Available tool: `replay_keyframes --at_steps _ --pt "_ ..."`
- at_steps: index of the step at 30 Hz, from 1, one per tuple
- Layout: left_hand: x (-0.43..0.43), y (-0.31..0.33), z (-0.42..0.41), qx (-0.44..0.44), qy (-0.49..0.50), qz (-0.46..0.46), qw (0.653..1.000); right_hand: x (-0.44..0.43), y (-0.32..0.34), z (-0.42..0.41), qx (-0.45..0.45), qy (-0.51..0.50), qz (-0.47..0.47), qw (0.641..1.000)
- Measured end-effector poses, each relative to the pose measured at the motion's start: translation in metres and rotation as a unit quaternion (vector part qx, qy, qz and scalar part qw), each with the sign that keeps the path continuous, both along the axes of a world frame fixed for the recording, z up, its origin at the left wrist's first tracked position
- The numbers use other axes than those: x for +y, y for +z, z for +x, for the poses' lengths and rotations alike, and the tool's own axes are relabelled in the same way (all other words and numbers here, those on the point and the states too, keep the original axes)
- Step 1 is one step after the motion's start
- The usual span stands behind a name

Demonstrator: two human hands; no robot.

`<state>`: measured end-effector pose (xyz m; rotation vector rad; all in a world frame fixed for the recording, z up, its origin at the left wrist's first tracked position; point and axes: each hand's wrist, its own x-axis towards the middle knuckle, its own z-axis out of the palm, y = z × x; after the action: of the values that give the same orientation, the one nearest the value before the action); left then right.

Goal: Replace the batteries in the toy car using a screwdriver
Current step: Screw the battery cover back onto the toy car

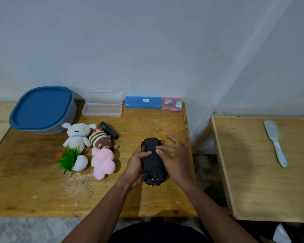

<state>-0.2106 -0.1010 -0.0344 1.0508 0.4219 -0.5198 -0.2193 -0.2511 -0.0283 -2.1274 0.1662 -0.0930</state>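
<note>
The toy car (154,165) is inverted, black underside up, near the right edge of the wooden table (42,190), with its length running away from the person. The left hand (136,163) grips the car's left flank: the fingers curl round the body and the thumb (146,153) lies across the underside. The right hand (176,160) is at the right flank with its fingers spread apart and lightly bent; one fingertip (157,151) touches the underside and the rest are raised clear. Whether the car rests on the table cannot be told.

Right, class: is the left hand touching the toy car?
Touching. The head view shows the left hand gripping the toy car, thumb on its black underside.
</note>
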Motion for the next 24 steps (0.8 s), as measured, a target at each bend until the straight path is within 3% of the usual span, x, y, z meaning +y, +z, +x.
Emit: replay_keyframes --at_steps 15,19,21,24 --pt "-0.009 -0.001 0.001 0.005 0.005 0.017 1.0 -0.008 -0.002 0.006 0.013 -0.012 0.016 1.0" --pt "-0.01 -0.003 0.005 0.007 0.015 0.024 1.0 -0.02 -0.012 0.011 -0.038 -0.093 0.035 0.994" --pt "-0.011 -0.003 0.006 0.005 0.011 0.027 1.0 -0.031 -0.02 0.013 0.003 -0.136 -0.026 0.99" --pt "-0.013 -0.002 0.007 -0.001 0.002 0.04 0.999 -0.042 -0.039 0.013 0.142 -0.108 -0.119 0.977"
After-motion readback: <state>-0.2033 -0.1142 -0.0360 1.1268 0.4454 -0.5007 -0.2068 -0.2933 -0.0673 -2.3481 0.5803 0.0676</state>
